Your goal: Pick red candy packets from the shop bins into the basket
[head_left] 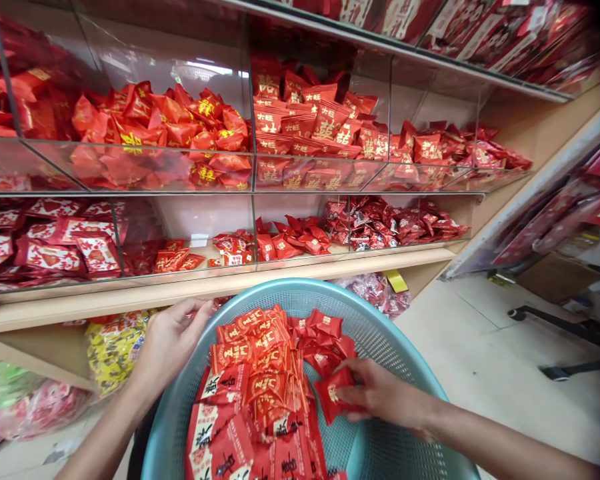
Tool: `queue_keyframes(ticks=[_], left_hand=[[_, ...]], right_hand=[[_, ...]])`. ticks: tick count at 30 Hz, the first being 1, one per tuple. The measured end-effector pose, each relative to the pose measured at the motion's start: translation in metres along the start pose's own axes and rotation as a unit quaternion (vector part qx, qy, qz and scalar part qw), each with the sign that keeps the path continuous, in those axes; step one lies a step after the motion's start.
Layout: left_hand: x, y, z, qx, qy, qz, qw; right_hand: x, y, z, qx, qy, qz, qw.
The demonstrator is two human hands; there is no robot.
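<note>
A large teal plastic basket (pixel 395 320) stands at the bottom centre, partly filled with red packets. Inside it, my right hand (pixel 367 393) has its fingers closed around a red packet (pixel 333 393), to the right of the piled packets. Stacked packets with gold print (pixel 260 347) lie at the basket's middle left, and red packets with black and white lettering (pixel 230 427) are nearer to me. Several smaller red packets (pixel 325 333) sit just beyond my right hand. At the basket's left rim is my left hand (pixel 177 333), its fingers curled together; whether they hold anything is hidden.
Shelves with clear dividers hold heaps of red packets (pixel 325 127) in front. Below the wooden shelf edge (pixel 130 300) are a bag of yellow packets (pixel 115 353) and other bags. A black chair base (pixel 565 333) stands on the floor at the right.
</note>
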State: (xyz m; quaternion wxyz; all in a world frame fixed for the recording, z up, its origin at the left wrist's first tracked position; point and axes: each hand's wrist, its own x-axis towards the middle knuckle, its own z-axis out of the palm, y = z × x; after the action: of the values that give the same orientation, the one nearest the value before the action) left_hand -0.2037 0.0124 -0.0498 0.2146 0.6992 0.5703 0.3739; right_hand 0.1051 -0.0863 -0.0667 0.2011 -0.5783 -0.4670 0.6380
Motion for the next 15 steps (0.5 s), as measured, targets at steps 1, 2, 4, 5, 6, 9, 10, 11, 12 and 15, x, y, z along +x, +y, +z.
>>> queue_keyframes(ticks=[1, 2, 4, 5, 6, 9, 10, 11, 12, 15], left_hand=[[-0.001, -0.002, 0.001, 0.0, -0.002, 0.0, 1.0], [-0.001, -0.003, 0.001, -0.001, -0.004, 0.002, 1.0], [-0.002, -0.003, 0.003, -0.003, -0.008, 0.008, 1.0], [-0.003, -0.003, 0.004, -0.003, -0.009, 0.01, 1.0], [-0.003, -0.003, 0.004, -0.004, -0.01, 0.011, 1.0], [-0.004, -0.002, 0.006, -0.007, -0.013, 0.016, 1.0], [-0.004, -0.003, 0.007, -0.007, -0.013, 0.019, 1.0], [-0.005, -0.003, 0.007, -0.007, -0.014, 0.024, 1.0], [-0.005, -0.003, 0.008, -0.007, -0.016, 0.028, 0.999], [-0.006, -0.004, 0.007, -0.012, -0.02, 0.032, 0.999]], right_hand=[[0.002, 0.003, -0.001, -0.074, 0.011, -0.012, 0.997], [0.004, 0.004, -0.003, -0.164, 0.025, -0.032, 0.986], [0.01, 0.0, -0.008, -0.352, 0.032, -0.074, 0.933], [0.013, -0.006, -0.009, -0.429, 0.015, -0.084, 0.899], [0.016, -0.013, -0.009, -0.492, -0.015, -0.084, 0.866], [0.024, -0.042, 0.0, -0.632, -0.112, -0.051, 0.765], [0.027, -0.051, 0.006, -0.667, -0.129, -0.039, 0.732], [0.031, -0.059, 0.012, -0.695, -0.14, -0.029, 0.705], [0.034, -0.066, 0.017, -0.714, -0.15, -0.017, 0.684], [0.046, -0.075, 0.026, -0.731, -0.165, 0.005, 0.662]])
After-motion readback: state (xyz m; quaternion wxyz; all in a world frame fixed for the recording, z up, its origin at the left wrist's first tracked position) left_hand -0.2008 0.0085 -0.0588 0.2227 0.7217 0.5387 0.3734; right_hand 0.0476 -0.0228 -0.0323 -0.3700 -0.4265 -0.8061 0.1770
